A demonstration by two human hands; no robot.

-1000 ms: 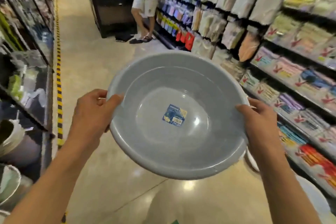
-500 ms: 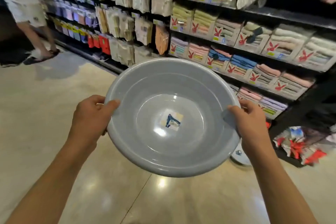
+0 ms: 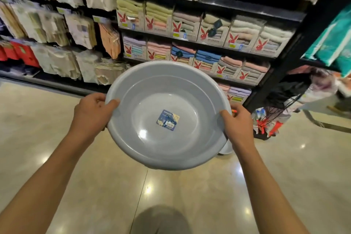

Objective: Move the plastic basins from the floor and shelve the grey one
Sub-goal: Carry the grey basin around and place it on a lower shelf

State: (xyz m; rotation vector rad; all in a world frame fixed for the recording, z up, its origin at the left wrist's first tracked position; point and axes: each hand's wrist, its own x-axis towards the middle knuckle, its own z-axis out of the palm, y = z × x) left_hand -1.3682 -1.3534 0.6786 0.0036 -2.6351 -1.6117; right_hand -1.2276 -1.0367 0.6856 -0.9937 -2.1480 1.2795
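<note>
Head view — looks down, close on hands [image 3: 91,114].

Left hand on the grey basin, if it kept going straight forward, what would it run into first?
Probably the hanging packs low on the shelving; the left hand grips the grey basin, and depth is unclear.

Floor [image 3: 57,138] open left and near. Towel shelves [image 3: 190,47] wall off the far side; bag rack [image 3: 275,116] blocks right.

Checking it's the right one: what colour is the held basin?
Grey, with a blue label inside the basin; head view.
</note>
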